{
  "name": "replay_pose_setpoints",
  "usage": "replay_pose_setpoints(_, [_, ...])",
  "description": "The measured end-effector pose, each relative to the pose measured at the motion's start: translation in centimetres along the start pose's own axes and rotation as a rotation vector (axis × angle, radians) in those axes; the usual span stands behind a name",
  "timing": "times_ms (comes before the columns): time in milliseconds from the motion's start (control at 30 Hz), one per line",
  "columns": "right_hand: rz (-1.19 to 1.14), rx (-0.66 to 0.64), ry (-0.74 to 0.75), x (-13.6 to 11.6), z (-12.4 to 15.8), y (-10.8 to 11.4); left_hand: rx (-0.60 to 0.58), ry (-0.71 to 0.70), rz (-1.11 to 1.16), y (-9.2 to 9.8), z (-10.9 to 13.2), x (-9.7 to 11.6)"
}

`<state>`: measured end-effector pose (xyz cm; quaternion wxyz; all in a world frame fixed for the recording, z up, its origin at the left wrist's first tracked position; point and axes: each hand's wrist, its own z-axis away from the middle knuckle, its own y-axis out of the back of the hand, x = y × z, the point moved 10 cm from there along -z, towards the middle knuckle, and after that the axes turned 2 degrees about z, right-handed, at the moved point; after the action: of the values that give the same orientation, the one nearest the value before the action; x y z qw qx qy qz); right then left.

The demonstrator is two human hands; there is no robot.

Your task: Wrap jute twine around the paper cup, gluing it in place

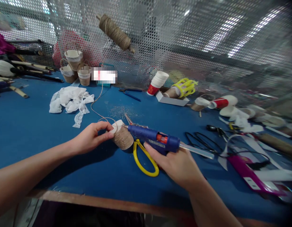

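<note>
My left hand (95, 136) pinches the pale rim of a small paper cup (123, 137) wound in brown twine, which lies tilted over the table. A strand of twine (96, 102) runs from it toward the back. In my right hand (176, 160) is a blue hot glue gun (152, 137), with a clear glue stick (198, 150) sticking out behind. Its nozzle points left and meets the cup near the rim, though I cannot tell if they touch. Yellow-handled scissors (146, 171) lie beneath the gun, partly covered by it.
White lace (67, 99) is heaped at the left, before several twine-wrapped baskets (73, 60). A twine spool (115, 31) hangs on the perforated metal screen (146, 19). Stacked paper cups (157, 82) stand at the back; black cable (200, 142) and a purple package (252, 176) lie right.
</note>
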<state>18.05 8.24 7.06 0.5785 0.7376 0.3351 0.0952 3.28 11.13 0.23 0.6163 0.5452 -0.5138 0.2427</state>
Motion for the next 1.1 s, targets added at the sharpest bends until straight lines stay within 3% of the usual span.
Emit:
replay_pose_setpoints(167, [0.033, 0.031, 0.082, -0.1, 0.4, -0.1, -0.005, -0.001, -0.003, 0.0, 0.0, 0.0])
replay_pose_setpoints(500, [0.043, 0.011, 0.079, -0.5, 0.2, -0.1, 0.000, -0.001, -0.008, 0.0, 0.0, 0.1])
replay_pose_setpoints(733, [-0.122, 0.002, -0.076, 0.5, 0.0, -0.2, -0.002, 0.013, 0.005, 0.1, -0.1, -0.1])
replay_pose_setpoints(1100, [-0.186, 0.028, -0.131, 0.7, -0.1, 0.3, -0.009, 0.012, 0.017, -0.1, -0.1, 0.0])
